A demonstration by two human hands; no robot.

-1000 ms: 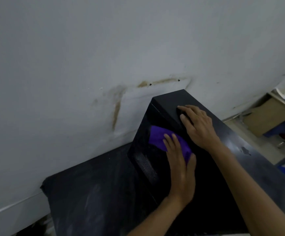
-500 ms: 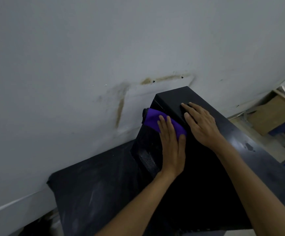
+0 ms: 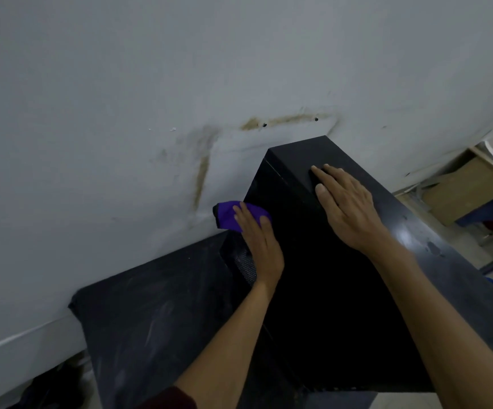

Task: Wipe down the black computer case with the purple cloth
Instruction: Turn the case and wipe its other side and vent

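Wall (image 3: 151, 84): grey-white with brown stains, directly behind everything.
Case (image 3: 342, 290): black, standing near the wall.
Cloth (image 3: 227, 215): purple, on the left side of the case, at its far edge.
Left hand (image 3: 261, 246): fingers straight, pressing the cloth.
Right hand (image 3: 348, 208): flat on the case top, fingers relaxed.
Board (image 3: 151, 320): dark, dusty, just left of the case.

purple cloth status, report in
Left hand flat, pressing purple cloth on black computer case side, cloth overhanging its far edge. Right hand flat on case top. Wall close behind cloth.
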